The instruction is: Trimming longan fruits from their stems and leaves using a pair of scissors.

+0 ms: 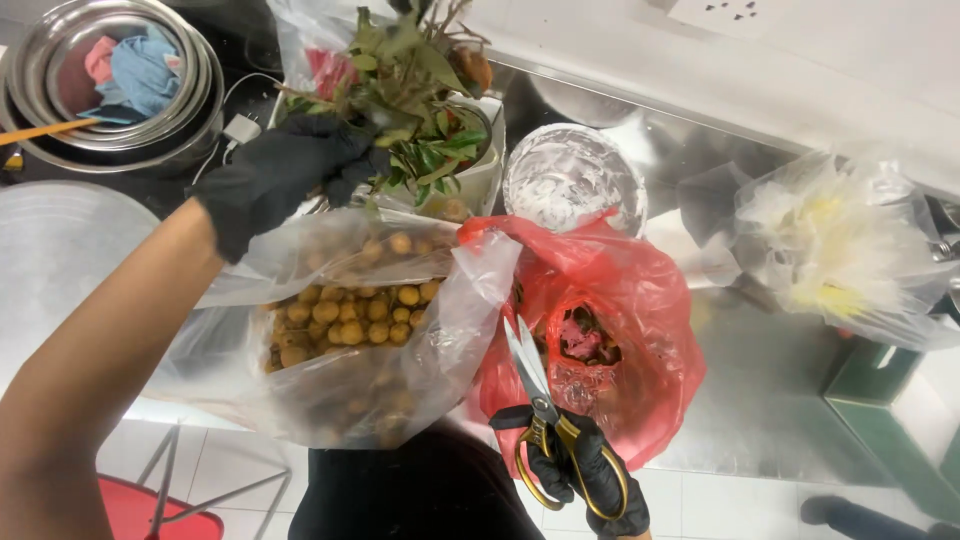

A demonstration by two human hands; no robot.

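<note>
Gold-handled scissors [545, 420] sit nearest, gripped by the black-gloved right hand [585, 470] with fingers through the loops and the blades nearly closed, pointing up over a crumpled red plastic bag [640, 300] on the steel desk [760, 400]. Just left of it, touching, a clear plastic bag of small yellow-brown round fruits [350, 320] lies open. Above that, the gloved left hand [285, 165] is closed around a leafy bunch of fruit branches [415, 80], held over the clear bag. Behind the red bag stands a clear glass bowl [572, 175]. Stacked steel bowls [110, 85] holding cloths sit far left, and a clear bag with white and yellow contents [850, 240] lies right.
</note>
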